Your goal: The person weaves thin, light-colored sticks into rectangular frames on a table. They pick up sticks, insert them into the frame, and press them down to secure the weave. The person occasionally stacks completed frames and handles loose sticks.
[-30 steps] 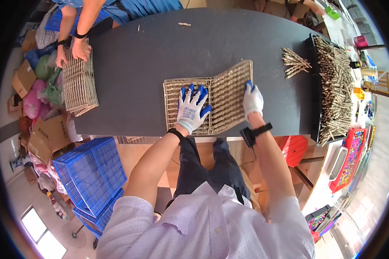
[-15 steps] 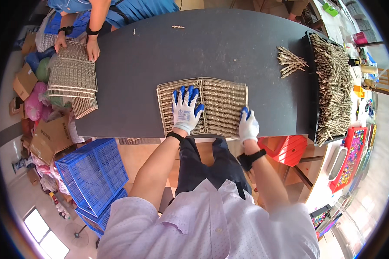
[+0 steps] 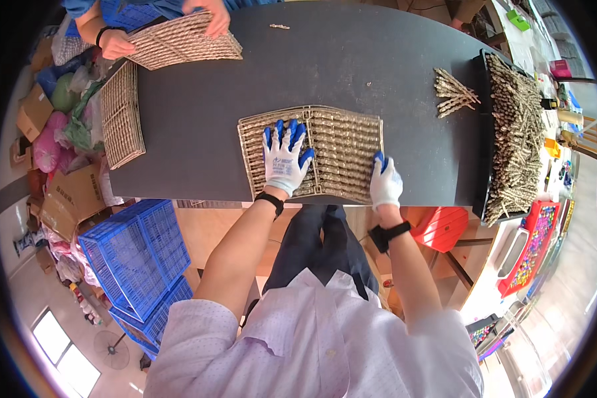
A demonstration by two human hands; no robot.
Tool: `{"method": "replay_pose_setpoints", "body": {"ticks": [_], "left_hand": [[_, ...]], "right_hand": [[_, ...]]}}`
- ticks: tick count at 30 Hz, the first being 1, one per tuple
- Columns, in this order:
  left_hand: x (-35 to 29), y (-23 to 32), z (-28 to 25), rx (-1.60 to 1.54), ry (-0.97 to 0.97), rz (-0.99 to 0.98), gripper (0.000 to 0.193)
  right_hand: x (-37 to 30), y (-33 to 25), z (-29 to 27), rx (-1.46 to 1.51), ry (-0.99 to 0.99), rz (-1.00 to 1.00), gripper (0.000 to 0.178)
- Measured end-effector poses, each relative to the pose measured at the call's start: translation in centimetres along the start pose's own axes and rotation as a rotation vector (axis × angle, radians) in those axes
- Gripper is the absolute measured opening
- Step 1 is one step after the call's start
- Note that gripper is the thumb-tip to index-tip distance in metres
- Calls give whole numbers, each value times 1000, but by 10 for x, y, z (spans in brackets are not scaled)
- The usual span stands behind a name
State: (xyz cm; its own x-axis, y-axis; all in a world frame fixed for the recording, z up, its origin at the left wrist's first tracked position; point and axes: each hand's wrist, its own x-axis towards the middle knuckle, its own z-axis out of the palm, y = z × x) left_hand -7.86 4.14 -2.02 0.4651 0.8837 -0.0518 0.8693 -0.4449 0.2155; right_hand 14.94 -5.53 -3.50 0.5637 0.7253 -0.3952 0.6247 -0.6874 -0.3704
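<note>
A bronze-coloured, two-panel frame (image 3: 345, 156) with rows of knobbly sticks lies on the dark table in front of me. My left hand (image 3: 285, 158), in a white glove with blue fingertips, rests flat on its left panel, fingers spread. At the frame's right edge is my right hand (image 3: 385, 180), gloved the same way. Its fingers are bent and close together on that edge; the fingers underneath are hidden. At the far left, a co-worker's bare hands (image 3: 217, 23) hold up a similar frame (image 3: 186, 41). Another such frame (image 3: 122, 116) lies at the table's left edge.
A black tray (image 3: 482, 132) heaped with loose knobbly sticks stands at the right. Beside it lies a small pile of sticks (image 3: 454, 93). One stick (image 3: 279, 26) lies near the far edge. Blue crates (image 3: 136, 255) stand at lower left, and a red stool (image 3: 439, 227) is under the table's right side.
The co-worker has lifted a frame off the left stack and swung it rightward over the table. My hands stay at nearly the same places on my frame.
</note>
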Motion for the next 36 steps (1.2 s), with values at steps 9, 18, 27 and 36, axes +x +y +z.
{"method": "replay_pose_setpoints", "body": {"ticks": [9,18,27,36], "left_hand": [[-2,-3,-3,-11,-60,-20,62],[-48,-44,33,-137,233,-827,86],[-40,-82,-19,-1449,44,-906,41],[-45,-12,-78,-916,407,-608,22]], "right_hand": [[6,-101,-41,-268,163,-872,68],[24,-88,8,-490,-30,-853,67],[20,-87,7,-530,-55,-851,67],[23,-83,5,-493,-87,-856,63]]}}
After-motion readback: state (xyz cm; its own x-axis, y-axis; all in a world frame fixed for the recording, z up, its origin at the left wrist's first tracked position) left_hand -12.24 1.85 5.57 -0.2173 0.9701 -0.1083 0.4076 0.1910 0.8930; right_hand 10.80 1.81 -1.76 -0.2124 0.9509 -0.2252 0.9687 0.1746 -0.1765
